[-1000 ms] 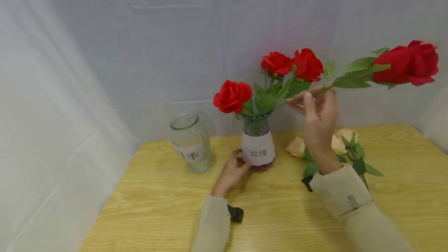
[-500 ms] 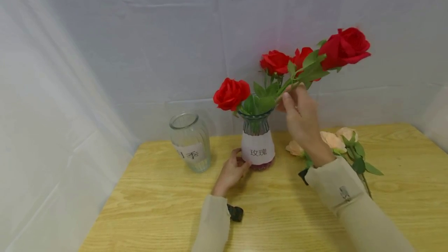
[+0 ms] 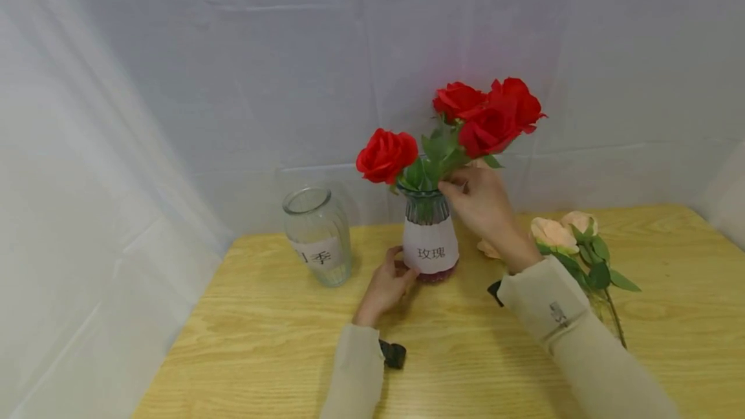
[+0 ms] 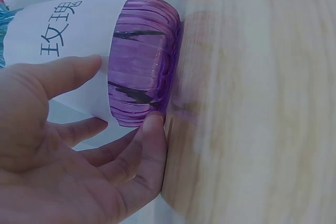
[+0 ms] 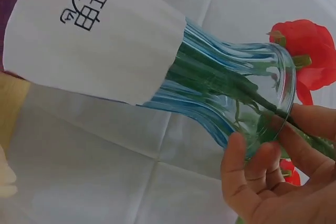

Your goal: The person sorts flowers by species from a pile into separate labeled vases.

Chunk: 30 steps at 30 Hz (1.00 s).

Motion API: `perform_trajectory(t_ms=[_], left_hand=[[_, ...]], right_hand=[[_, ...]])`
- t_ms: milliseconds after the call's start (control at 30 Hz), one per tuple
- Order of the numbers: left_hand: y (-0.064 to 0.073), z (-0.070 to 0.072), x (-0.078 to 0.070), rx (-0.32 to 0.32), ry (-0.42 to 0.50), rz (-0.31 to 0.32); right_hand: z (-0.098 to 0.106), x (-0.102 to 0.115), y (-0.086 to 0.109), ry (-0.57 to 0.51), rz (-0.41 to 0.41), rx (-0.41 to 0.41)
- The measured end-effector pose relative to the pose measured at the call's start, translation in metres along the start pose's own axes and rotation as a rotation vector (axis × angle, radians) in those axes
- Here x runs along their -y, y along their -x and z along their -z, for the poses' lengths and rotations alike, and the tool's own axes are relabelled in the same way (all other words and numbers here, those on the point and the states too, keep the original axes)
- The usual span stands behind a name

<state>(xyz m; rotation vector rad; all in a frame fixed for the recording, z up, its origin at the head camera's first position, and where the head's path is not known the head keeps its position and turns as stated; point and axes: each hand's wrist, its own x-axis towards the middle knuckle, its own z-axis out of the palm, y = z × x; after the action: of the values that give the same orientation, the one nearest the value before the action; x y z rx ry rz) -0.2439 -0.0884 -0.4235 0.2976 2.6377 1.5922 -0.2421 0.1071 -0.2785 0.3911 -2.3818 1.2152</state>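
Note:
A labelled glass vase [image 3: 427, 213] with a purple base stands on the table, with several red roses in it. Low on its left side, my left hand [image 3: 386, 284] holds the base, thumb on the paper label [image 4: 79, 24] and fingers at the purple glass [image 4: 136, 61]. At the right of the rim, my right hand [image 3: 487, 207] pinches the green stem [image 5: 257, 97] of a red rose [image 3: 491, 127]. That stem runs down inside the vase neck, while its bloom leans right, overlapping two other roses. Another red rose [image 3: 387, 156] leans out to the left.
A second clear glass vase [image 3: 317, 238] with a paper label stands to the left. Peach-coloured roses [image 3: 554, 236] lie on the wooden table [image 3: 279, 348] at the right, partly behind my right forearm. A pale sheet [image 3: 262, 83] hangs behind the table.
My right hand has moved left and down to the vase rim with the rose. Its bloom has swung from far right to beside the other roses. My left hand stays at the base.

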Motion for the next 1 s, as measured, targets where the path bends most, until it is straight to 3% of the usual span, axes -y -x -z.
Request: perform_trajectory(t_ms=[167, 400, 767, 1000], left_hand=[[0.002, 0.001, 0.000, -0.003, -0.005, -0.016], [0.002, 0.002, -0.001, -0.001, 0.000, -0.004], [0.002, -0.001, 0.001, -0.003, 0.015, 0.021], [0.001, 0.001, 0.001, 0.004, 0.009, 0.009]], right_hand=[[-0.003, -0.006, 0.007, -0.148, -0.030, -0.101], [-0.006, -0.002, 0.004, -0.259, 0.021, -0.272], [-0.014, -0.006, 0.003, -0.136, 0.003, -0.168], [-0.011, -0.017, 0.010, -0.187, 0.066, -0.214]])
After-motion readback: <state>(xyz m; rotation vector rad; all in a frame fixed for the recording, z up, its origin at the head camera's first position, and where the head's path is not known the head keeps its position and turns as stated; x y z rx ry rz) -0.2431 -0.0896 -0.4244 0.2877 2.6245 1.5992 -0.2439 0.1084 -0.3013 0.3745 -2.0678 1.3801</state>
